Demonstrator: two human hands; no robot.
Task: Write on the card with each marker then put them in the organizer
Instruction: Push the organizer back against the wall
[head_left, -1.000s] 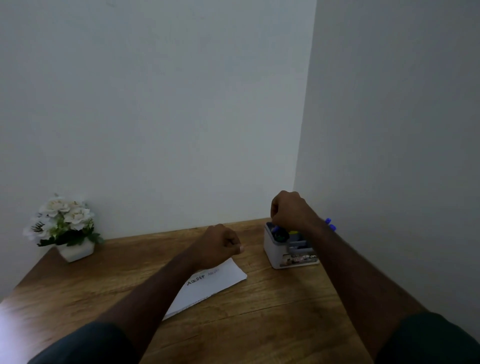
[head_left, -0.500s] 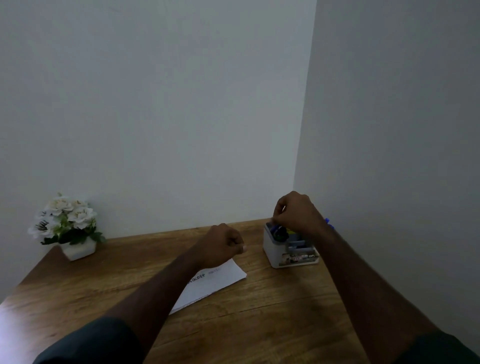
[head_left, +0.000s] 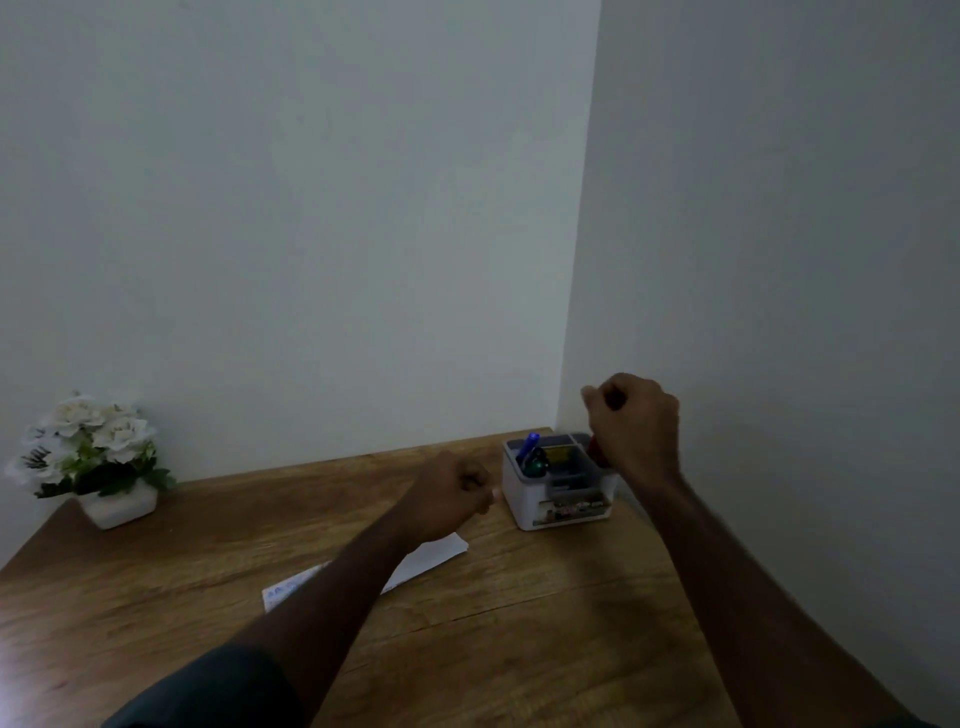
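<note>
Nearest the camera, two dark sleeves (head_left: 208, 691) are cut off by the bottom edge, and both forearms reach out over the wooden counter (head_left: 519, 623). The left forearm lies across the white card (head_left: 431, 558) and hides its middle; only a right-hand corner and a thin left end show, with bluish writing there too blurred to read. The left hand (head_left: 452, 493) hovers above the counter just left of the organizer, fingers curled into a loose fist; whether it holds anything I cannot tell. Further back, by the right wall, stands the white organizer (head_left: 550, 499) with grey compartments on top and a picture label on its front that is too small to make out. A blue marker (head_left: 529, 447) leans upright in its left compartment beside a dark green one (head_left: 536, 466), and something yellow (head_left: 558, 456) sits in the compartment behind. The right hand (head_left: 631, 426) is raised above the organizer's right side with fingers curled round a red marker (head_left: 597, 454), of which only the lower end peeks out under the palm. At the far left, against the back wall, a white pot of white flowers (head_left: 93, 452) stands on the counter
</note>
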